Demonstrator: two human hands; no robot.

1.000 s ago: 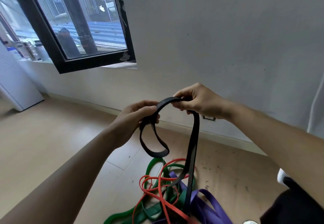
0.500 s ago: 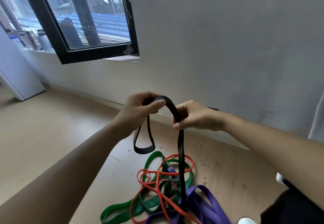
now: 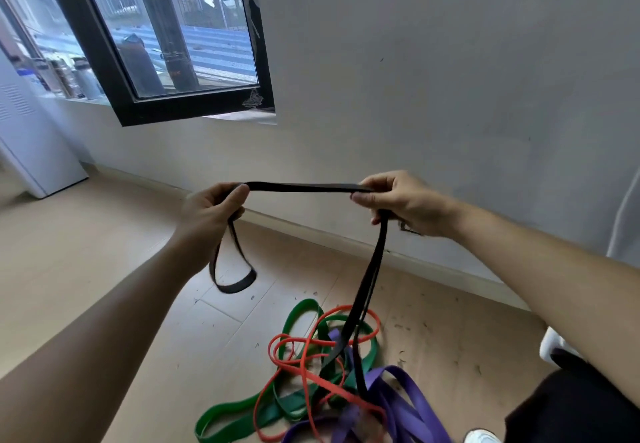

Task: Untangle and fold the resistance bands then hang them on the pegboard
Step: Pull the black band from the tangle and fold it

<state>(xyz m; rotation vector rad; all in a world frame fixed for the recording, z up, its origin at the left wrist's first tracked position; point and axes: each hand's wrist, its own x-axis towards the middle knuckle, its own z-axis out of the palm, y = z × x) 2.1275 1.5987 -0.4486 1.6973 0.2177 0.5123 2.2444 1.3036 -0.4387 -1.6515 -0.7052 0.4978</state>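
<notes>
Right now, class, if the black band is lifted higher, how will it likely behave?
Probably floppy: the black band hangs in a loose loop below the left hand. It may snag: below the right hand it runs into the coloured tangle.

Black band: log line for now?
untangling | left hand grips black band | right hand grips it | span stretched between hands | tail in floor tangle

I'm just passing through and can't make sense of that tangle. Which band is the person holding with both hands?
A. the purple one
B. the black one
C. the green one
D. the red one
B: the left hand and the right hand both grip the black band, which is pulled taut between them. The heap of green, red and purple bands lies on the floor.
</notes>
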